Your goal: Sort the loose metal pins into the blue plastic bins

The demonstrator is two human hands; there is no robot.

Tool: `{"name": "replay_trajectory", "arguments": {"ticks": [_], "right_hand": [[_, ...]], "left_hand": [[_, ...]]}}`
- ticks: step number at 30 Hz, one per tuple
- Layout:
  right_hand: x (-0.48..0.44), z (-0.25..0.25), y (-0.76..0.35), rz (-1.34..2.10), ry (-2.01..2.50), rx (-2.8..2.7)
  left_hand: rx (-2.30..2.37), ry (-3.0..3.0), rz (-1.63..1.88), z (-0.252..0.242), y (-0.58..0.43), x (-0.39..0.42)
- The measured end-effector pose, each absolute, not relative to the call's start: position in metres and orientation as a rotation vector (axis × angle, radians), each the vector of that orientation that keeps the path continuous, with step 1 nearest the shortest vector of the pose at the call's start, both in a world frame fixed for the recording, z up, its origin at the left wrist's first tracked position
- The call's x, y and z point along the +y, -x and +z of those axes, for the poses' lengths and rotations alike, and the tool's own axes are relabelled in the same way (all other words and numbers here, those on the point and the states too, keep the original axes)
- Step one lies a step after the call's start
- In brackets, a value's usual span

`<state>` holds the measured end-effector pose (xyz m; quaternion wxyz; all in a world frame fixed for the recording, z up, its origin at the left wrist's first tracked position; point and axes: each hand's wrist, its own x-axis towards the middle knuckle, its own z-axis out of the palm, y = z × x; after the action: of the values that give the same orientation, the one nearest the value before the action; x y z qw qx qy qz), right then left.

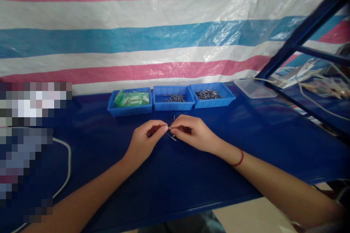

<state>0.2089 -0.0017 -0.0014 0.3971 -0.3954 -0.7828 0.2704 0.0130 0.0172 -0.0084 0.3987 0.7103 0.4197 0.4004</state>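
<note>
Over the middle of the dark blue table (175, 174), my left hand (147, 138) and my right hand (193, 133) meet fingertip to fingertip. Both pinch a small metallic piece (170, 128) between them; its exact shape is too small to tell. A thin metal pin (171, 137) lies on the table just below the fingertips. Another small metal part (174, 118) shows just beyond my right fingers. Behind the hands stand the middle blue bin (173, 108) with some metal pins (176, 98), and the right blue bin (214, 102) with a larger heap of metal pins (209, 94).
The left blue bin (129, 110) holds green and clear bags with white pieces. A clear plastic lid (255, 89) lies right of the bins. A white cable (69, 156) curves at the left. Blue metal framing (306, 29) rises at the right, before a striped sheet (136, 40).
</note>
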Motion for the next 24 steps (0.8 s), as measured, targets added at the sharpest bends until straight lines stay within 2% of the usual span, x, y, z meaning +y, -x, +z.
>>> {"name": "replay_trajectory", "arguments": {"ticks": [11,20,24], "right_hand": [[-0.0056,0.0055,-0.2054,0.533,0.968,-1.832],[-0.0098,0.0073,-0.2076,0.415,0.949,-1.963],[-0.006,0.0055,-0.2082,0.544,1.042,-1.88]], "left_hand": [[1.048,-1.825,0.996,-0.0133,-0.0122,0.019],[1.031,-2.014,0.869,-0.0124,-0.0112,0.017],[1.049,-2.063,0.847,-0.0075,-0.0106,0.0152]]}}
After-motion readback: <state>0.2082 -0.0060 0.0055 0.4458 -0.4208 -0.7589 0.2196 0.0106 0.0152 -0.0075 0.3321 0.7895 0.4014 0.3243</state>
